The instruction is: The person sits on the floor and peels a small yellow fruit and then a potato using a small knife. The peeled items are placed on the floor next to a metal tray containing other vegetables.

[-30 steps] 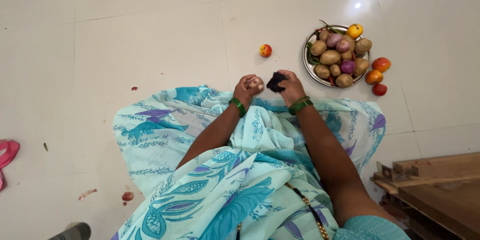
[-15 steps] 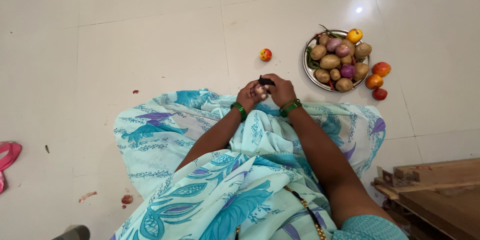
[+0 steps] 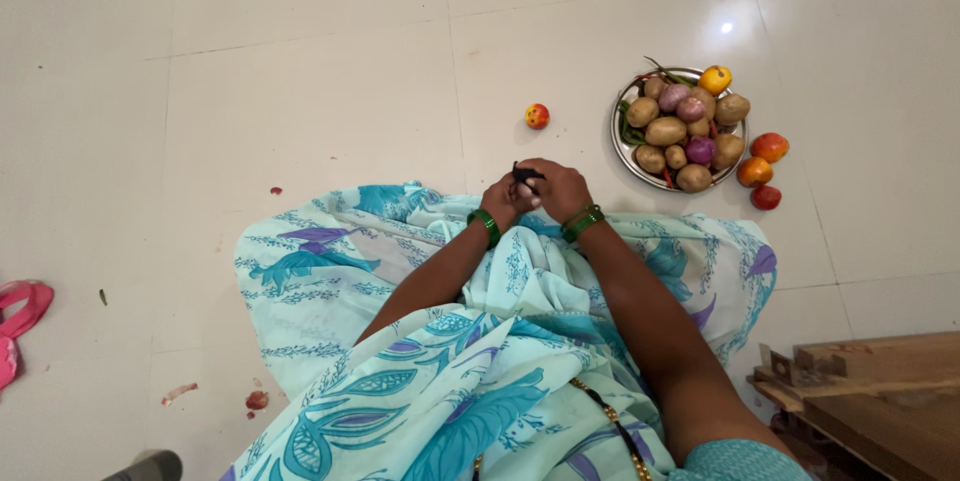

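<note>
Head: both hands (image 3: 535,191) meet, bare floor (image 3: 300,91) ahead.

Bright, even indoor light, sharp throughout, with one small glare spot on the glossy floor tiles (image 3: 300,91).

potatoes (image 3: 665,131) in plate (image 3: 622,146) — hand-right

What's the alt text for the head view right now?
Seen from above, a person sitting on a white tiled floor brings the left hand and right hand together around a small black tool, over a pale turquoise printed garment. A round steel plate of brown potatoes and purple onions sits nearby, with loose red-orange tomatoes beside it.
</note>
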